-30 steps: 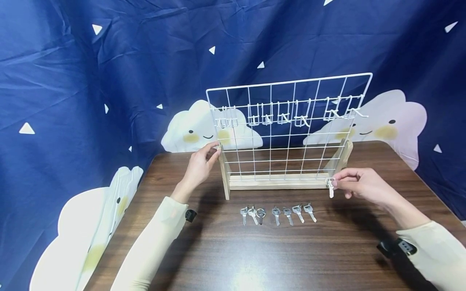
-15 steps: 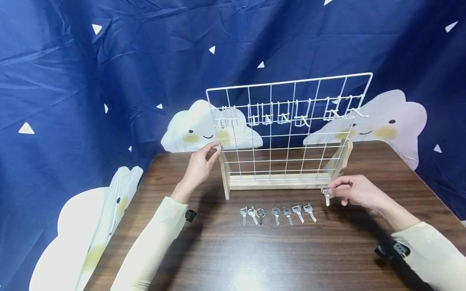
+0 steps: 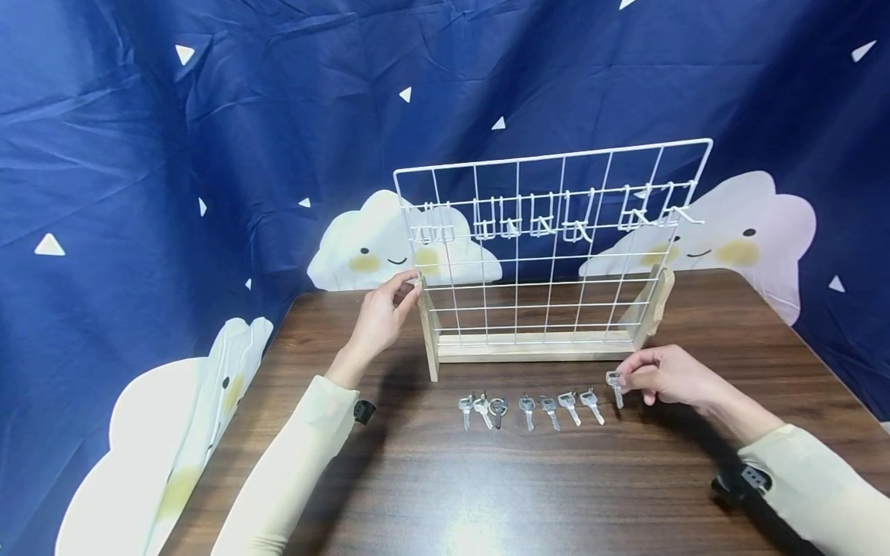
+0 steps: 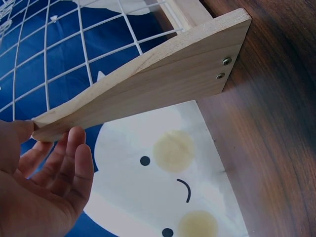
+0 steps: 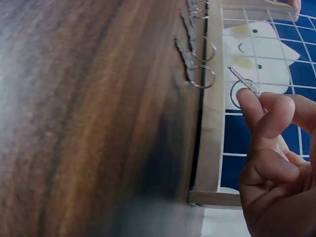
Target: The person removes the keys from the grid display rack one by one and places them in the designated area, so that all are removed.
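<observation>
In the head view my right hand [image 3: 670,376] pinches a silver key [image 3: 615,388] just above the table, at the right end of a row of several keys [image 3: 548,413]. The right wrist view shows a ring on this key [image 5: 245,81], between thumb and fingertip. My left hand [image 3: 381,313] holds the top of the wooden left side piece [image 3: 429,340] of a stand, gripping its tip between thumb and fingers in the left wrist view. A white wire grid [image 3: 556,259] stands upright in that wooden stand, with several white hooks [image 3: 577,230] hung across its upper part.
The brown wooden table [image 3: 417,479] reaches past the stand on both sides. Behind it hangs a blue curtain [image 3: 278,93] printed with clouds and triangles. A wooden right side piece [image 3: 653,305] and a low front bar [image 3: 531,355] complete the stand's frame.
My right hand has moved down, left and nearer with the pinched key, away from the stand's lower right corner to the row of keys. The left hand has stayed on the stand.
</observation>
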Action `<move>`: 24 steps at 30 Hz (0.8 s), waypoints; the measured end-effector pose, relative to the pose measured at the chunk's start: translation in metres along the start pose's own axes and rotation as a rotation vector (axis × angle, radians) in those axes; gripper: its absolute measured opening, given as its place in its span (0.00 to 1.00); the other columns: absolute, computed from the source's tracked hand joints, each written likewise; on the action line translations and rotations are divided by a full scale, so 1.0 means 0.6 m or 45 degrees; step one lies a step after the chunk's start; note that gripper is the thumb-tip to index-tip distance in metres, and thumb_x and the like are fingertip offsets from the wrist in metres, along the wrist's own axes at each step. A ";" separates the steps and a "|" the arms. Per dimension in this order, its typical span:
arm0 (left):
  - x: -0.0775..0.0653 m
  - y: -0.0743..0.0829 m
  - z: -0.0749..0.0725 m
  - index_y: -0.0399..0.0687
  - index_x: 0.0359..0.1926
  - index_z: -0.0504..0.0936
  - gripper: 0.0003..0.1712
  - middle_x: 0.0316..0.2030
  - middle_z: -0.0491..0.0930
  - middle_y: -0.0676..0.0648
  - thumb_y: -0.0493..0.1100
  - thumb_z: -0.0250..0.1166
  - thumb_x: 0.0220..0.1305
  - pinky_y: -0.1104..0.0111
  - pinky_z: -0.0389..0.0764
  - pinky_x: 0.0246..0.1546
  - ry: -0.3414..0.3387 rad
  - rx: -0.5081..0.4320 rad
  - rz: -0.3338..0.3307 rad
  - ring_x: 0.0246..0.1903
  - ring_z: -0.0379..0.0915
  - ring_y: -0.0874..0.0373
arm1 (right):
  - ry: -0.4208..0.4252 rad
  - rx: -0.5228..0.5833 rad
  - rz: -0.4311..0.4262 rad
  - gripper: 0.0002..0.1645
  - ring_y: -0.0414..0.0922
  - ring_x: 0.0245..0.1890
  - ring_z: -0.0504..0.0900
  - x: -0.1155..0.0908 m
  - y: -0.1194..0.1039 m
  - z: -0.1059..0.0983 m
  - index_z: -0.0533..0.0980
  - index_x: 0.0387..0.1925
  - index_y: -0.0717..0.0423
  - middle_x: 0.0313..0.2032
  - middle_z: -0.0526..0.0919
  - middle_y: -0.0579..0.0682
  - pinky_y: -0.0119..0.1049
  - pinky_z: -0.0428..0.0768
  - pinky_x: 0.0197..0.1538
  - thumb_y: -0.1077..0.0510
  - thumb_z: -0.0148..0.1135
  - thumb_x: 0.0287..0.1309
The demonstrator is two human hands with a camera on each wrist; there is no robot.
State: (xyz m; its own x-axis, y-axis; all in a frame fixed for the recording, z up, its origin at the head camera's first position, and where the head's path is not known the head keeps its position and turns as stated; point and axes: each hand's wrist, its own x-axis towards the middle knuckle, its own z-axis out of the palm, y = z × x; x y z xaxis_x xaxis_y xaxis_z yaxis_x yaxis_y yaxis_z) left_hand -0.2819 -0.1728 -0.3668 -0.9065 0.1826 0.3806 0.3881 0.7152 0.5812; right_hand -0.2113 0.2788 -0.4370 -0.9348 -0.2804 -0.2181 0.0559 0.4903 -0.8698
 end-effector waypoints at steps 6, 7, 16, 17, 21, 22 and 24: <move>-0.001 0.001 0.000 0.46 0.66 0.75 0.24 0.44 0.86 0.43 0.50 0.57 0.75 0.58 0.85 0.46 -0.003 0.011 0.010 0.40 0.85 0.51 | -0.033 -0.024 0.018 0.14 0.35 0.16 0.75 0.007 0.012 0.008 0.80 0.41 0.68 0.28 0.88 0.50 0.25 0.65 0.16 0.62 0.66 0.54; -0.001 0.001 0.000 0.47 0.66 0.75 0.24 0.44 0.86 0.43 0.51 0.57 0.75 0.58 0.85 0.46 -0.004 0.011 0.010 0.40 0.85 0.51 | -0.041 -0.026 0.019 0.14 0.35 0.16 0.75 0.008 0.014 0.009 0.80 0.41 0.68 0.28 0.88 0.51 0.25 0.65 0.16 0.63 0.65 0.53; -0.001 -0.001 0.000 0.47 0.66 0.75 0.24 0.45 0.86 0.43 0.51 0.56 0.75 0.58 0.84 0.46 -0.004 0.020 0.009 0.41 0.85 0.51 | -0.102 -0.017 0.033 0.17 0.35 0.16 0.75 0.015 0.029 0.020 0.79 0.42 0.70 0.27 0.87 0.49 0.24 0.67 0.18 0.61 0.69 0.54; -0.001 -0.001 0.000 0.47 0.66 0.75 0.24 0.45 0.86 0.43 0.51 0.56 0.75 0.58 0.84 0.46 -0.004 0.020 0.009 0.40 0.85 0.51 | -0.106 -0.019 0.029 0.17 0.35 0.16 0.75 0.015 0.030 0.021 0.79 0.42 0.71 0.27 0.87 0.49 0.24 0.67 0.18 0.62 0.68 0.54; 0.000 -0.001 -0.001 0.46 0.66 0.75 0.24 0.44 0.86 0.43 0.50 0.57 0.75 0.58 0.84 0.46 -0.001 0.017 0.011 0.40 0.85 0.51 | -0.098 -0.035 0.037 0.16 0.35 0.15 0.75 0.015 0.034 0.022 0.79 0.42 0.70 0.27 0.87 0.49 0.24 0.66 0.17 0.62 0.68 0.53; 0.000 -0.001 -0.001 0.46 0.65 0.75 0.24 0.44 0.86 0.43 0.50 0.57 0.75 0.58 0.84 0.46 0.000 0.017 0.012 0.40 0.85 0.51 | -0.092 -0.048 0.034 0.16 0.35 0.15 0.75 0.015 0.034 0.022 0.79 0.41 0.70 0.27 0.87 0.50 0.24 0.66 0.17 0.63 0.68 0.53; 0.001 -0.001 -0.001 0.46 0.65 0.75 0.24 0.44 0.86 0.43 0.50 0.57 0.75 0.58 0.85 0.45 0.002 0.019 0.014 0.40 0.85 0.51 | -0.078 -0.077 0.026 0.15 0.36 0.15 0.76 0.014 0.033 0.023 0.80 0.40 0.69 0.26 0.87 0.50 0.25 0.66 0.17 0.63 0.68 0.52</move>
State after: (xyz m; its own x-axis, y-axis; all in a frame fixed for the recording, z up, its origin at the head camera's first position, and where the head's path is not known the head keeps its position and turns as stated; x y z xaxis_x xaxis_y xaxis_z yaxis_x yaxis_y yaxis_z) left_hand -0.2823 -0.1736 -0.3666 -0.9018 0.1898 0.3883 0.3959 0.7232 0.5660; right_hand -0.2134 0.2748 -0.4624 -0.9105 -0.3186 -0.2636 0.0518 0.5447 -0.8370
